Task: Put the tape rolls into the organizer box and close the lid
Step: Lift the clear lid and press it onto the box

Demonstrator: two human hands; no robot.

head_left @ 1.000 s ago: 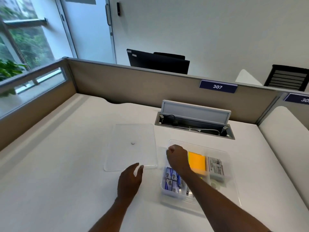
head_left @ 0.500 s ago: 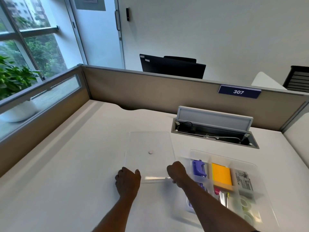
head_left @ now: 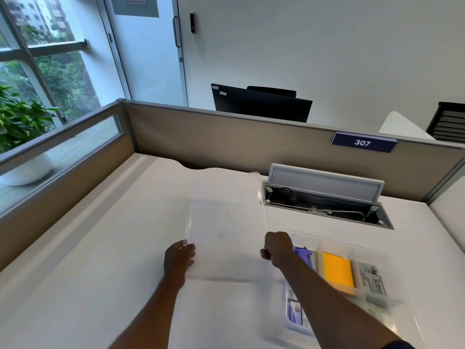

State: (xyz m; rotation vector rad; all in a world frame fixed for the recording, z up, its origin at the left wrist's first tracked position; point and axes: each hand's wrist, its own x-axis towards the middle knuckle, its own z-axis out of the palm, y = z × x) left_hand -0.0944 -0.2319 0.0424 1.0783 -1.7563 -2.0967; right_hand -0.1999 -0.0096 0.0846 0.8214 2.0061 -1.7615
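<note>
We are gripping the clear lid (head_left: 226,235) at center frame, left hand (head_left: 179,258) and right hand (head_left: 276,248) pinching its near corners, organizer box (head_left: 385,260) lying open lower right.

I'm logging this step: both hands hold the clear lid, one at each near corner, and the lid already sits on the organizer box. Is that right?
Not quite. The head view shows the left hand and right hand gripping the clear lid at its near corners, but the lid is raised above the desk, left of the organizer box, which is uncovered.
</note>
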